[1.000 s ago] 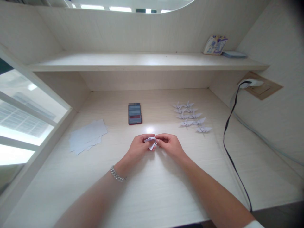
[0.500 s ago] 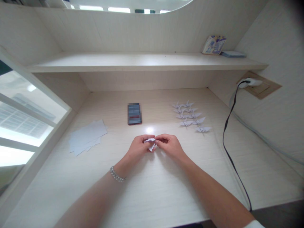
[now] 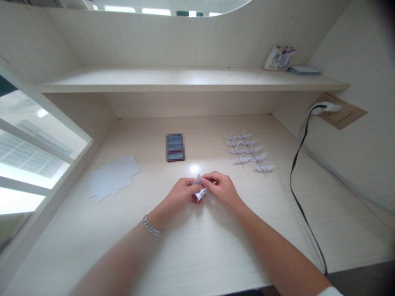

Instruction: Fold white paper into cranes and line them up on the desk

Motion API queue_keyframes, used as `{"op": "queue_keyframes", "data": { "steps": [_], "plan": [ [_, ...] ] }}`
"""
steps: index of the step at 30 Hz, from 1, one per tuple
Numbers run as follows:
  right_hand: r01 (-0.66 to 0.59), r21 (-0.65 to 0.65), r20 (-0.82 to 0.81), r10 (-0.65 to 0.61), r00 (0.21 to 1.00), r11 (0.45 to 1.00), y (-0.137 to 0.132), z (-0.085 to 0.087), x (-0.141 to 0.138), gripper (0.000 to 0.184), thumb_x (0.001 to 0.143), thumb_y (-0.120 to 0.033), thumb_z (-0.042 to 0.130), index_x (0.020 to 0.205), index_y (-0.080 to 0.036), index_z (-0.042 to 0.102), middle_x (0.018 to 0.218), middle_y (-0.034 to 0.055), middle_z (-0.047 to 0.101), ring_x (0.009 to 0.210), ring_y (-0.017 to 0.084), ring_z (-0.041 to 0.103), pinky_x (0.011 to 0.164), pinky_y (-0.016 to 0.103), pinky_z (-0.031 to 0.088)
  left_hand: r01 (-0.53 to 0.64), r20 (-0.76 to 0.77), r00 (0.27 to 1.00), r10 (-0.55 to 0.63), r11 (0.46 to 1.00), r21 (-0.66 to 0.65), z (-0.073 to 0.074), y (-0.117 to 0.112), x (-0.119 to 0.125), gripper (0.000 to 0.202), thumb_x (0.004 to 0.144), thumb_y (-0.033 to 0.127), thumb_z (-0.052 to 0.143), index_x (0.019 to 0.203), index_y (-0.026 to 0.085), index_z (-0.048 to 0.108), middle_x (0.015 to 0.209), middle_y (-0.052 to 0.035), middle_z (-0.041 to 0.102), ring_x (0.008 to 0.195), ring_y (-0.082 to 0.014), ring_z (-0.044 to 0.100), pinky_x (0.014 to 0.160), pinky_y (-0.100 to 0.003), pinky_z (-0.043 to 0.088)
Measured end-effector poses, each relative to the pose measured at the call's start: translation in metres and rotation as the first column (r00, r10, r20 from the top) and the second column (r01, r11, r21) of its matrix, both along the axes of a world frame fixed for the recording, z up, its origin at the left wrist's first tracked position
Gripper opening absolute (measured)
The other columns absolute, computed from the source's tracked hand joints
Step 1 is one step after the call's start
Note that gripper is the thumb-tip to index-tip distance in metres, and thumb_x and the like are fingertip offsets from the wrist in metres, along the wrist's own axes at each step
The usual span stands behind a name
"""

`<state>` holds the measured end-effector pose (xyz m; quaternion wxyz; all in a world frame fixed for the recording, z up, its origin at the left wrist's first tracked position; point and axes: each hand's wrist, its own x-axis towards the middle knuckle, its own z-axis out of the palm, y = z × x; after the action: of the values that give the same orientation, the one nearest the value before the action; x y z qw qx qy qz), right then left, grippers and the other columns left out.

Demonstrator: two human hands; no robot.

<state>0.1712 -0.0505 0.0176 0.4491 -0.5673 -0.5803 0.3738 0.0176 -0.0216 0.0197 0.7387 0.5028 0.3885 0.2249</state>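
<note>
Between my two hands is a small piece of folded white paper [image 3: 200, 194], with one point sticking up and folded flaps below. My left hand [image 3: 182, 192] is closed on its left side, thumb on top and fingers partly hidden underneath. From the right, my right hand [image 3: 221, 187] pinches the paper's edge between thumb and index finger. Several finished white paper cranes [image 3: 247, 150] stand in rows to the right, beyond my right hand. Off to the left lies a loose pile of white paper sheets [image 3: 114, 177].
A dark blurred box or pack [image 3: 175, 147] lies behind my hands. A black cable [image 3: 293, 172] runs from the wall socket [image 3: 339, 111] down the desk's right side. Above is a shelf [image 3: 169, 78] with a small printed pack [image 3: 279, 58]. A window [image 3: 31, 144] is at left.
The folded paper has been turned between my fingers, so one point now stands up and its folded flaps face me. Both hands stay in nearly the same place.
</note>
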Motion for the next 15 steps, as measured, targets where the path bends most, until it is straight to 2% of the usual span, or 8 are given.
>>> {"op": "queue_keyframes", "data": {
  "steps": [10, 15],
  "plan": [
    [-0.002, 0.020, -0.037, 0.002, 0.999, 1.000, -0.0001, 0.0006, -0.0003, 0.017, 0.076, -0.028, 0.059, 0.081, -0.017, 0.070, 0.079, 0.0048, 0.068, 0.072, 0.016, 0.061, 0.063, 0.026, 0.046, 0.113, -0.060, 0.991, -0.117, 0.991, -0.075, 0.0037, -0.0028, -0.0025, 0.022, 0.070, 0.032, 0.059, 0.067, 0.010, 0.062, 0.057, -0.0053, 0.061, 0.048, -0.0118, 0.054, 0.048, -0.023, 0.043],
    [0.016, -0.013, -0.068, -0.017, 0.998, 1.000, 0.0015, -0.0023, -0.0006, 0.018, 0.074, -0.029, 0.060, 0.080, -0.016, 0.070, 0.078, 0.0056, 0.068, 0.068, 0.017, 0.060, 0.061, 0.026, 0.045, 0.119, -0.061, 0.990, -0.124, 0.990, -0.077, 0.0028, -0.0021, -0.0034, 0.023, 0.070, 0.033, 0.060, 0.067, 0.010, 0.063, 0.057, -0.0065, 0.062, 0.047, -0.0123, 0.055, 0.045, -0.023, 0.042]
  ]
}}
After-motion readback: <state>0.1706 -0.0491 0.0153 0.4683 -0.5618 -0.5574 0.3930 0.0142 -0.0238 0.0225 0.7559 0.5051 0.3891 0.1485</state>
